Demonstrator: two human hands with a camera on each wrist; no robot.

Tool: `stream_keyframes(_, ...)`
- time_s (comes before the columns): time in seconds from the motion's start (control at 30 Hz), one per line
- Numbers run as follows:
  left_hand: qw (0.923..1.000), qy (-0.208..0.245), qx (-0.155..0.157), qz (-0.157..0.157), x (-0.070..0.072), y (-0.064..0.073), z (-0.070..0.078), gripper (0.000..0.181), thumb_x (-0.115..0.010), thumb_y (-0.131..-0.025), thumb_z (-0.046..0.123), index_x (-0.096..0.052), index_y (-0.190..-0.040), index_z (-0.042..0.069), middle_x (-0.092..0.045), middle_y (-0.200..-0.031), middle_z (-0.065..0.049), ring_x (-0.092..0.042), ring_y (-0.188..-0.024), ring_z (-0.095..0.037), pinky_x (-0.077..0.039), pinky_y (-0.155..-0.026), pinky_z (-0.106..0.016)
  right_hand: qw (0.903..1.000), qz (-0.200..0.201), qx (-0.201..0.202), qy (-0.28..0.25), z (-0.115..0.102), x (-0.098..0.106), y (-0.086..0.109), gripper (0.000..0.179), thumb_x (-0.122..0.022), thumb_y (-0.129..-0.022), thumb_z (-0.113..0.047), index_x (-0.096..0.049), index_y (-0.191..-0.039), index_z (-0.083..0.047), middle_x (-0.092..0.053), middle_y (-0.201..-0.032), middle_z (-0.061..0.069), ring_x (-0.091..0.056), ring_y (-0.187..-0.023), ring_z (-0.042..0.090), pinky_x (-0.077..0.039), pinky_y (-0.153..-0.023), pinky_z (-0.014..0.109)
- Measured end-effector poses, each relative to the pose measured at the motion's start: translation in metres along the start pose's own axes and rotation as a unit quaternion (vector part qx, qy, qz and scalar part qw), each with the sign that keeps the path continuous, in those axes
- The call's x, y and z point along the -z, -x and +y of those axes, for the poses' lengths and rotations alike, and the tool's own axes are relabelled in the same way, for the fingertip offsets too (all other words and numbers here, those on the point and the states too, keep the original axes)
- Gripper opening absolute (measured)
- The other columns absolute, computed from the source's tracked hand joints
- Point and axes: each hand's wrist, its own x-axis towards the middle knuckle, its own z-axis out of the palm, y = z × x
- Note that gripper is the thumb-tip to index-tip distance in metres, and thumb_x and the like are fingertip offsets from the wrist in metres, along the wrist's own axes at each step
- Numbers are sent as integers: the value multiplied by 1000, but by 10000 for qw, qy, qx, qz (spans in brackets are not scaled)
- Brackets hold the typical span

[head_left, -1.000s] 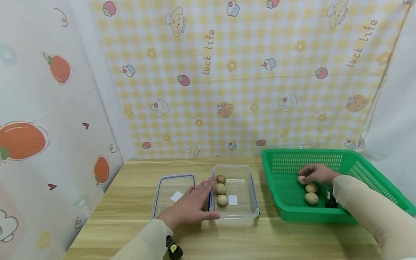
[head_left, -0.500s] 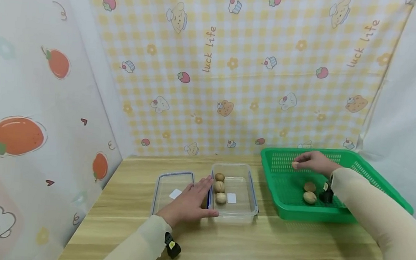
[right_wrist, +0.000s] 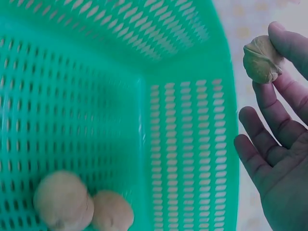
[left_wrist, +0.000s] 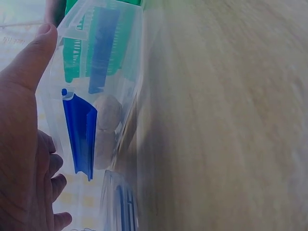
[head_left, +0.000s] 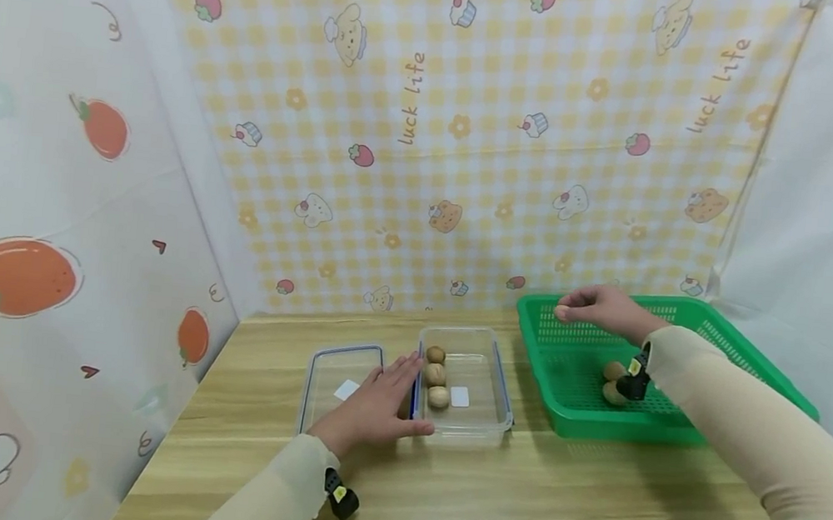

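My right hand (head_left: 611,310) is raised over the left part of the green basket (head_left: 626,428). In the right wrist view it pinches a walnut (right_wrist: 262,60) between thumb and fingertips. Two more walnuts (right_wrist: 62,199) lie on the basket floor, close together. My left hand (head_left: 375,411) lies at the left side of a clear plastic box (head_left: 481,383), fingers straight and spread along its rim, thumb toward the near corner. Three walnuts (head_left: 435,375) stand in a row along the box's left wall. A blue latch (left_wrist: 79,130) hangs from that side.
The clear lid (head_left: 326,368) with a blue seal lies on the wooden table (head_left: 498,502), left of the box and partly behind my left hand. A checked cloth (head_left: 470,173) hangs behind the table. White sheeting (head_left: 828,208) stands at the right.
My right hand has picked a walnut from the basket floor, lifted it and moved left toward the basket's left rim. The left hand stays at the box.
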Motion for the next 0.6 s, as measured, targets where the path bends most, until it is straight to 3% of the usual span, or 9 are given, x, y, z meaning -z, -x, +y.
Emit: stream_keyframes(0.6, 10000, -70, 8, 68, 0, 1, 3, 109, -52, -87, 79, -12, -164, 12, -9, -170, -4, -10, -156, -24, -14, -122, -58, 9977, 514, 147, -427, -54, -40, 6, 50, -71, -94, -45, -67, -125, -6, -68, -118, 13, -62, -113, 31, -49, -96, 52)
